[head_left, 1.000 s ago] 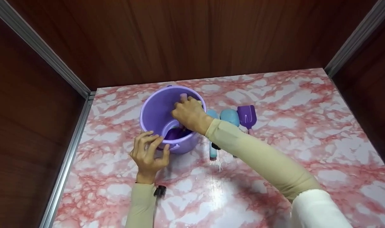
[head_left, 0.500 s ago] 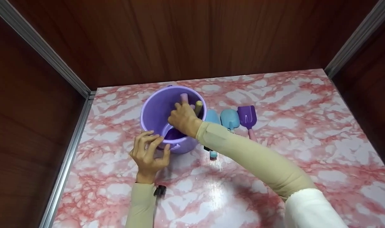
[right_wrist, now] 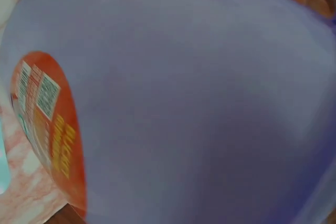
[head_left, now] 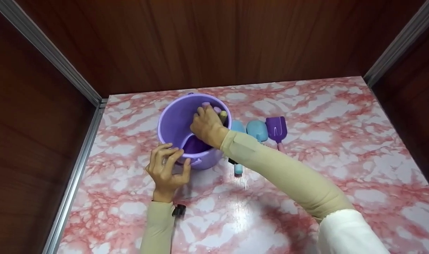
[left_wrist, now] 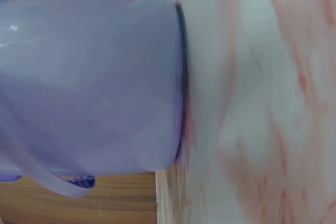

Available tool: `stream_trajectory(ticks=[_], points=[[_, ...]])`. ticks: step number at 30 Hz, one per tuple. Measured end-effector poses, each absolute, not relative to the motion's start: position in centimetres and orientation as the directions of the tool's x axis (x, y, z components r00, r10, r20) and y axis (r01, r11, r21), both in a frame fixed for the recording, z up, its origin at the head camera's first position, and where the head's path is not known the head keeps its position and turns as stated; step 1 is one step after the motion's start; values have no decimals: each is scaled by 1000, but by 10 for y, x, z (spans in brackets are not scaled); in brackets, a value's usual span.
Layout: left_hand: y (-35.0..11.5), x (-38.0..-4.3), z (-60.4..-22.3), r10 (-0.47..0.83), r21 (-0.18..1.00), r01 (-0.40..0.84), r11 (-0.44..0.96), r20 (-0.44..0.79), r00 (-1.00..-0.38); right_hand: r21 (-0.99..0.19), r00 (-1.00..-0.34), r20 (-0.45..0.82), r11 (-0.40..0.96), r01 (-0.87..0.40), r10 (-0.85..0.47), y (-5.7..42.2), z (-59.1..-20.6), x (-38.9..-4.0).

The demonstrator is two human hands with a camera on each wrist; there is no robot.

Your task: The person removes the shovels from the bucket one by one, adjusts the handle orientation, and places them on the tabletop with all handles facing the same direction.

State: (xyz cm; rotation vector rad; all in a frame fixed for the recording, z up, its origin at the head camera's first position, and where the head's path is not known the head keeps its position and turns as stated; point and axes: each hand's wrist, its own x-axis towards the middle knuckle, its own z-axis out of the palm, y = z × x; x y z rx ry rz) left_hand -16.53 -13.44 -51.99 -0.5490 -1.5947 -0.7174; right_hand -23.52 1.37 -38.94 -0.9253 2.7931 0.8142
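Observation:
A purple bucket stands upright on the table, its mouth facing the head camera. My left hand holds its near left rim with bent fingers, the thumb beside the handle joint. Inside the mouth, my right hand has its fingers curled round a pink handle that pokes up above the knuckles. Another pink handle and a yellow handle lean at the right inner wall. Something dark purple lies at the bottom. Both wrist views show the bucket's outside, with an orange label on the right.
Right of the bucket lie a light blue toy tool partly under my right forearm, a blue scoop and a purple shovel with a pink handle. Brown wooden panels border the pink marbled table.
My right hand has shifted slightly left and down into the bucket, then stayed there. The yellow handle at the right inner wall has come into fuller view. My left hand keeps its place.

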Motion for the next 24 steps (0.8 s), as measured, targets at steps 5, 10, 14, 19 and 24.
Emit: stream_trajectory(ticks=[5,10,14,19,24], points=[[-136,-164,-519,-48,143,703,696,987,-153,413,-825,-218,717,-562,-522,18,-378,-237],[-135,-164,-518,-45,141,707,693,987,-153,394,-826,-184,729,-559,-533,22,-367,-238],[-135,-164,-516,-47,145,709,690,987,-155,393,-822,-149,730,-559,-549,25,-360,-238],[-135,-164,-518,-49,144,709,690,987,-153,398,-809,-82,726,-562,-581,35,-356,-236],[-135,-164,-519,-56,151,712,685,986,-155,386,-797,-9,733,-560,-604,48,-350,-234]])
